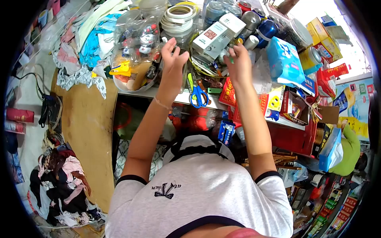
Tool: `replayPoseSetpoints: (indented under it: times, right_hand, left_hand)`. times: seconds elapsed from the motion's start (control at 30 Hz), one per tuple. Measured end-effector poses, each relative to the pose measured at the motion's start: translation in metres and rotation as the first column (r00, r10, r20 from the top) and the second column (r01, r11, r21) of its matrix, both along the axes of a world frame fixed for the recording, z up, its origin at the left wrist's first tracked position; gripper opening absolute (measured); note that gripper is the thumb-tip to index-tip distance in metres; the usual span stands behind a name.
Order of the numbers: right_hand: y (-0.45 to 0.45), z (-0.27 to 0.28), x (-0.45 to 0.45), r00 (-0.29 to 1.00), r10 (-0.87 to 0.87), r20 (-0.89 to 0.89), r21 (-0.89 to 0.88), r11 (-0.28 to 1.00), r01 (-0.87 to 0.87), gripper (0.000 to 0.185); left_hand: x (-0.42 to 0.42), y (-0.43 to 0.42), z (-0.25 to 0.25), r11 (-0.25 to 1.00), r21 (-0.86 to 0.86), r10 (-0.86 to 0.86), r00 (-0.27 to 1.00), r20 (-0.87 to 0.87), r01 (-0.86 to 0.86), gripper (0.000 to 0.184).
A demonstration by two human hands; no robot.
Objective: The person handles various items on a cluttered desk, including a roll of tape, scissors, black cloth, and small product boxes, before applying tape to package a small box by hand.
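My left hand point(173, 63) is raised over the front of the cluttered table, its fingers apart and holding nothing. It is nearest to a clear plastic bag with snowman figures point(147, 41) and a jar topped with rolls of white tape point(177, 20). My right hand point(240, 65) is slightly blurred, with loosely bent fingers apart and nothing visible in them. Beside it are a grey-white box point(216, 37) and a small white-capped bottle point(251, 42). Between my forearms, blue-handled scissors point(197, 96) lie at the table's front edge.
To the right stand a blue pack point(284, 61), a yellow can point(310, 58) and an open carton point(297, 109). A basin point(137, 88) of items sits left. Cloths point(85, 43) cover the far left; more clothes point(65, 178) are heaped beside a wooden board point(85, 131).
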State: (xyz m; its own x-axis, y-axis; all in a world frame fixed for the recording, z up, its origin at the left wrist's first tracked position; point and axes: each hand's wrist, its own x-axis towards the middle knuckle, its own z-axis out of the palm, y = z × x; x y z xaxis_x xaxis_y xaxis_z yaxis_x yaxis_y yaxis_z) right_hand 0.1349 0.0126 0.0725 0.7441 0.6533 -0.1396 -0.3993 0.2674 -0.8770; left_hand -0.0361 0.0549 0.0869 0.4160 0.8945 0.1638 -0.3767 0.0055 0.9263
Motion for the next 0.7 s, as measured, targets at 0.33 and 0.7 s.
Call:
replayPoseSetpoints:
  times: [0.33,0.7]
  right_hand:
    - [0.024,-0.021,-0.009,0.993,0.038,0.114,-0.053,0.998,-0.032,0.061]
    - [0.037,-0.025,0.006,0.929,0.177,0.324,-0.169,0.977,-0.127,0.066]
  left_hand:
    - [0.042,0.077,-0.011,0.927,0.066,-0.299,0.833,-0.465,0.37,0.056]
    - [0.045,0.078,-0.008,0.909,0.075,-0.276,0.726,-0.63,0.41,0.059]
